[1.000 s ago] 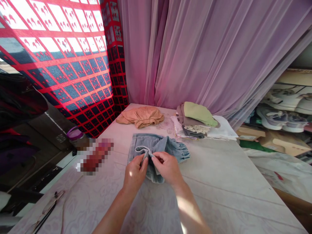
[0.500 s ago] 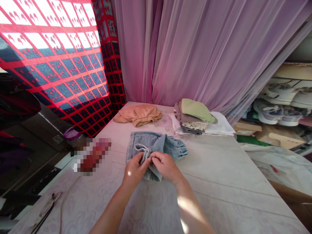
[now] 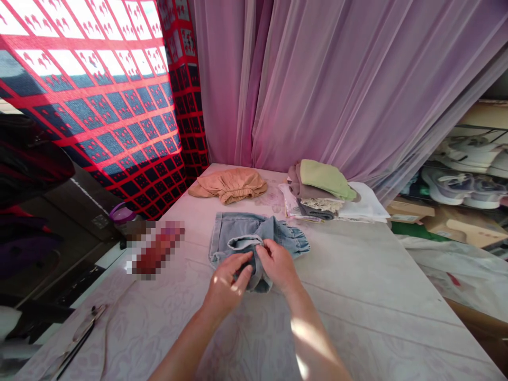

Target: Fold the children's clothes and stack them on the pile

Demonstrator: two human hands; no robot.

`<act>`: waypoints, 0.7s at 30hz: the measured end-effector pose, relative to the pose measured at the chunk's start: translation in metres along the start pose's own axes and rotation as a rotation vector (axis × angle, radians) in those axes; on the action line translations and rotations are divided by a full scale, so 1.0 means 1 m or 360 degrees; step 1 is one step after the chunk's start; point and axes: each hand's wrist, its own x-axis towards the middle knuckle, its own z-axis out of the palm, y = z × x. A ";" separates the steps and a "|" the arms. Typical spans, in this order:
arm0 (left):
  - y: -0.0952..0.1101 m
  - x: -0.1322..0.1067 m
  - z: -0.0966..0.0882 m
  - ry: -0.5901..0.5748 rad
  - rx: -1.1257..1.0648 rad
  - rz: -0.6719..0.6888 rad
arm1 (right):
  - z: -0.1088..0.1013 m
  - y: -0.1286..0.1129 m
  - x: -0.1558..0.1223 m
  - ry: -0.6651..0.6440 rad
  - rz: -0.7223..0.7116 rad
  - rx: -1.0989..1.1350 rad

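Observation:
A pair of light blue denim shorts lies on the table, with a gathered elastic waistband at its right side. One leg is bunched up, and its cuff stands out as a pale loop. My right hand pinches the edge of this cuff between thumb and fingers. Just to its left, my left hand is at the near side of the denim, thumb and forefinger apart and nothing visible between them.
Tan elastic-waisted shorts lie at the back of the table. A stack of folded clothes stands back right. Eyeglasses rest near the left edge beside a cord. Shoes and boxes fill a rack at right.
My left hand has let go of the cuff, and its fingers have spread. My right hand has kept its pinch on the cuff, whose loop now looks wider. The view has shifted slightly.

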 end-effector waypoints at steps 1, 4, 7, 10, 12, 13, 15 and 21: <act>-0.001 -0.001 -0.011 0.0029 0.0130 -0.0066 | 0.000 0.001 0.000 0.0022 0.0000 -0.0015; -0.006 -0.004 -0.044 0.0124 0.0642 -0.0332 | 0.000 0.000 0.000 0.0041 0.0013 -0.0018; -0.015 -0.009 -0.062 0.0016 0.0885 -0.0571 | 0.000 -0.003 -0.001 0.0030 0.0019 -0.0020; -0.030 -0.013 -0.058 -0.0041 0.0724 -0.0577 | 0.000 -0.008 -0.003 0.0007 0.0013 -0.0024; -0.038 -0.014 -0.048 0.0094 0.0560 -0.0452 | 0.000 -0.010 -0.004 -0.0022 0.0011 -0.0008; -0.040 -0.013 -0.043 0.0180 0.0492 -0.0383 | 0.000 -0.011 -0.005 -0.0035 0.0010 -0.0002; -0.040 -0.007 -0.033 0.0318 0.0394 -0.0272 | 0.000 -0.013 -0.006 -0.0053 0.0005 0.0004; -0.002 0.030 -0.005 0.0228 0.0118 -0.0115 | -0.002 -0.017 -0.006 0.0090 -0.0002 0.0095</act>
